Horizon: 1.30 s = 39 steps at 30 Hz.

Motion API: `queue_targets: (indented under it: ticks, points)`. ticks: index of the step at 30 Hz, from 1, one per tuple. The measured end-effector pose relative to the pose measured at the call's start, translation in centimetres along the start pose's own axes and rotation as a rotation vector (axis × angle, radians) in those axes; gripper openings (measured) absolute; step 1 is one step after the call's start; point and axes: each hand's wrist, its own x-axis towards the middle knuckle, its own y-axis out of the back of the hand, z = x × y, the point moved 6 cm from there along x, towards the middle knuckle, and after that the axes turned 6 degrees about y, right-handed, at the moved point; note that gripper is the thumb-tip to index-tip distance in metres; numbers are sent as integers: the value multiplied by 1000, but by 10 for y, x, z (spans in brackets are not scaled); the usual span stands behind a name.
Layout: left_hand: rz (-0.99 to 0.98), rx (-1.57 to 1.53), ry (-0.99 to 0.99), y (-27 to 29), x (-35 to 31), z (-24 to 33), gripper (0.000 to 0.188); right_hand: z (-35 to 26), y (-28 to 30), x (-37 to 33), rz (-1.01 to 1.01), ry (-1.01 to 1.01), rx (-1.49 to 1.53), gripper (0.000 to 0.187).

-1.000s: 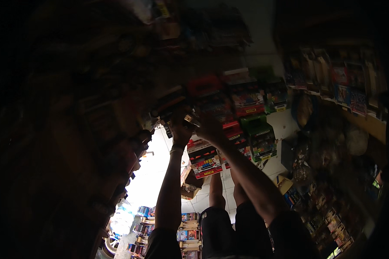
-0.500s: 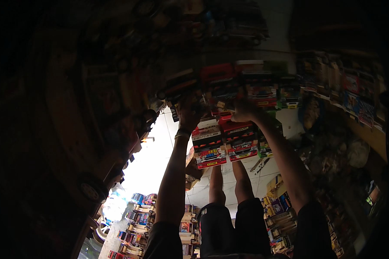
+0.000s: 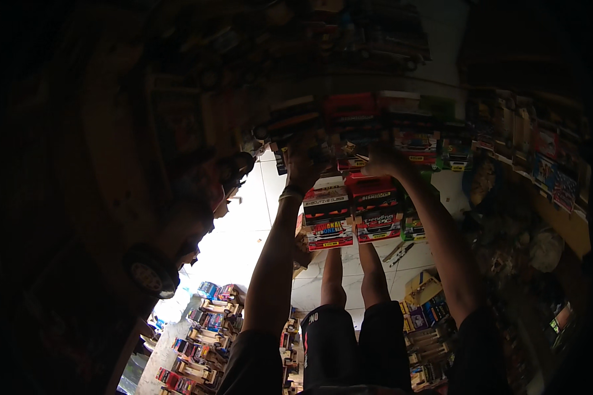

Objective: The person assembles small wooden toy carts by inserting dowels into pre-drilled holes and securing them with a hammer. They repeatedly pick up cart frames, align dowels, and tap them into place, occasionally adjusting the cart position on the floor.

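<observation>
Before me two rows of boxy toy buses stand close together. My left hand [image 3: 304,170] is at the left of the far row, by a dark toy bus [image 3: 290,118]; deep shadow hides its fingers. Across from it, my right hand [image 3: 385,162] has bent fingers by the lower front of a red-and-black toy bus [image 3: 350,108]; what they grip is hidden. Below the hands are a white-topped toy bus [image 3: 328,217], a red toy bus [image 3: 375,207] and, partly behind my right forearm, a green one [image 3: 413,227].
More toy buses [image 3: 416,141] extend the far row rightward. Wooden toy trucks [image 3: 204,342] line the floor at lower left, others [image 3: 428,329] at lower right. Thin tools [image 3: 398,252] lie on pale tiles. A large toy wheel [image 3: 150,276] juts from the dark left side.
The view has shifted, so the buses appear farther right and slightly higher. Both hands remain by the far row, and the buses' fronts show more clearly.
</observation>
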Motion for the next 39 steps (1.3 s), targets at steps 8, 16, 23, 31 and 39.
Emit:
queue_targets:
  ticks: [8, 16, 23, 31, 39]
  points:
    - [-46, 70, 6, -5, 2, -4, 85, -11, -3, -2, 251, 187, -218, 43]
    - [-64, 27, -24, -2, 2, 2, 82, -3, -23, 3, 468, 164, -166, 48]
    - [-45, 18, -2, -2, 1, 0, 98, 10, -12, -13, 139, 145, 74, 49]
    - [-89, -75, -9, -7, 1, -5, 91, 74, 9, -72, 315, 61, 306, 37]
    - [-22, 139, -227, -22, 15, 14, 59, 69, -8, -58, 240, 186, 175, 46]
